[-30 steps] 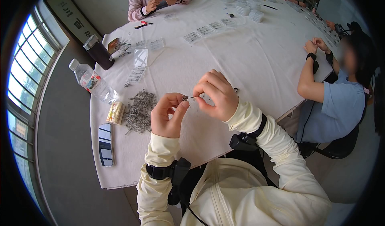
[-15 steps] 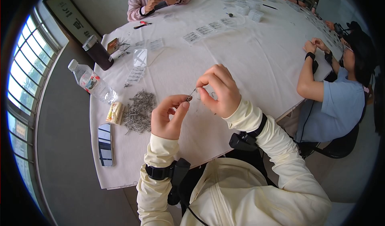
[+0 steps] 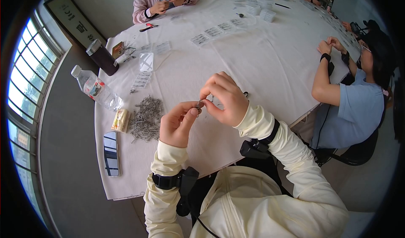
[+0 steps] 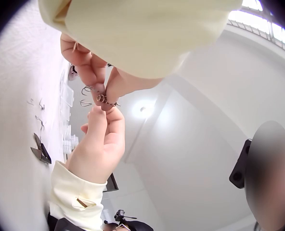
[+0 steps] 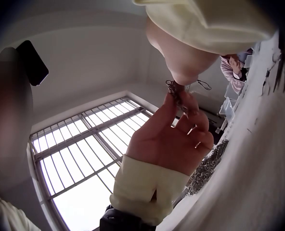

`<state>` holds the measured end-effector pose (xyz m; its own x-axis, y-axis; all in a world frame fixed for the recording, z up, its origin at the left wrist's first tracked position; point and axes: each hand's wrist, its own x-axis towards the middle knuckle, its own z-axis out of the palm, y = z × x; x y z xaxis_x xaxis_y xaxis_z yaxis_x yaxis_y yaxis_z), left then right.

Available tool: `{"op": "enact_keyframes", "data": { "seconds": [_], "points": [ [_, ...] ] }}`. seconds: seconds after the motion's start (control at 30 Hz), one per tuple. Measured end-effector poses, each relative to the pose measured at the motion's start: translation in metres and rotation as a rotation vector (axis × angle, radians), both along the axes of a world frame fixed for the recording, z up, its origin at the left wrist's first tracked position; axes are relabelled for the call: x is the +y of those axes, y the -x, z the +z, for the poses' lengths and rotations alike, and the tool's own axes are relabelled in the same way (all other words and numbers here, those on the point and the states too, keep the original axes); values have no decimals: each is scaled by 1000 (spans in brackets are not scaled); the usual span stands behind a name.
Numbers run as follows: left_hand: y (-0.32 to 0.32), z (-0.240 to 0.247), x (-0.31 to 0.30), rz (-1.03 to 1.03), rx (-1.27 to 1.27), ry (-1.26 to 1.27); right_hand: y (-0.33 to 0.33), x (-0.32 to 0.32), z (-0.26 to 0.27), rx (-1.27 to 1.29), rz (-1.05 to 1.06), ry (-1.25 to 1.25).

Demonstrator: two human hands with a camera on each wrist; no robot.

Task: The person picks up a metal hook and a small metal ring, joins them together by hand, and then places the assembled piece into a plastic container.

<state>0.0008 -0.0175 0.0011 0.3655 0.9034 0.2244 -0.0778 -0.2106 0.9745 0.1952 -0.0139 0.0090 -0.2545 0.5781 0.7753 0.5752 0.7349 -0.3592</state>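
My left hand [image 3: 176, 126] is over the near part of the table, pinching a small dark metal piece with rings [image 4: 101, 98] between thumb and forefinger. Meeting it at the fingertips, my right hand [image 3: 225, 101] pinches at the same piece from the other side. Curved hooks [image 4: 86, 102] stick out beside the fingers in the left wrist view. From the right wrist, the metal piece [image 5: 175, 94] looks like a short run of linked rings, partly covered by the fingertips. A heap of small grey metal parts [image 3: 146, 119] lies left of my left hand.
A phone [image 3: 111, 154], a tissue pack [image 3: 120, 120], a water bottle [image 3: 96, 87] and a dark tumbler [image 3: 102, 58] line the left edge. Clear plastic cases [image 3: 199, 39] lie farther back. A dark pointed tool [image 4: 42, 151] rests near my right hand. Other people sit around the table.
My right hand first moved slightly away from the left with a thin metal bit at its fingertips, then came back against the left fingertips. My left hand kept its pinch.
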Motion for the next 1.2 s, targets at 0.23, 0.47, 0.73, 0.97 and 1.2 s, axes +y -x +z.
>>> {"op": "enact_keyframes", "data": {
  "seconds": [0.23, 0.47, 0.73, 0.97, 1.2],
  "points": [
    [4, -1, 2, -72, -79, 56, -2, 0, 2, 110, 150, 118],
    [4, 1, 2, -59, -52, 37, -1, -2, 4, 180, 112, 208],
    [1, 2, 1, -69, -82, 91, 1, -3, 5, 206, 107, 210],
    [2, 0, 2, -53, -147, 98, 2, -2, 1, 231, 164, 284],
    [2, -4, 4, 13, -95, 59, 0, -3, -3, 221, 199, 391]
  ]
}}
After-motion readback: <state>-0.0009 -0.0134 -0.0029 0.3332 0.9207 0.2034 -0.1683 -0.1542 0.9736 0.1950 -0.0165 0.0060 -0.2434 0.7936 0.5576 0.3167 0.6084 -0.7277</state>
